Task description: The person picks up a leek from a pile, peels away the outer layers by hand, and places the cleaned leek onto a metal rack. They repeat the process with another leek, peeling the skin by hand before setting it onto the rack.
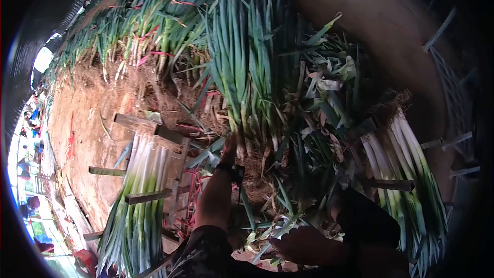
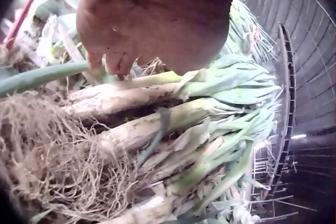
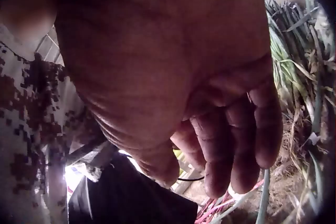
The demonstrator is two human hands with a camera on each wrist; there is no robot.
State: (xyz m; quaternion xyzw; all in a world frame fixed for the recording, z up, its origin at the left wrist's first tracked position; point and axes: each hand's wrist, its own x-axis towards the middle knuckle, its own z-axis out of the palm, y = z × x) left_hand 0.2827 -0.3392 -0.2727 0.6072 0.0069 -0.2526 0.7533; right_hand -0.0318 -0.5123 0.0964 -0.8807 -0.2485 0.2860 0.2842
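Note:
Big green onions (image 1: 249,62) with long green leaves and dirty, rooty white ends lie heaped in front of me. My left hand (image 1: 229,150) reaches to the root end of this heap, a dark band on its wrist. In the left wrist view its fingers (image 2: 119,62) curl down at a pale green onion stalk (image 2: 123,100); the thumb is hidden. Tangled roots (image 2: 63,155) spread below it. Close to my body, my right hand (image 1: 309,245) has loosely bent fingers (image 3: 242,150), with nothing seen held in them, over loose leaves.
Cleaned green onions lie in wooden racks, one bundle at left (image 1: 136,195) and another at right (image 1: 401,159). Further bundles with red ties (image 1: 162,54) fill the far left. Stripped leaves (image 1: 329,98) pile up right of the heap. Wooden bars (image 1: 149,196) jut out near both arms.

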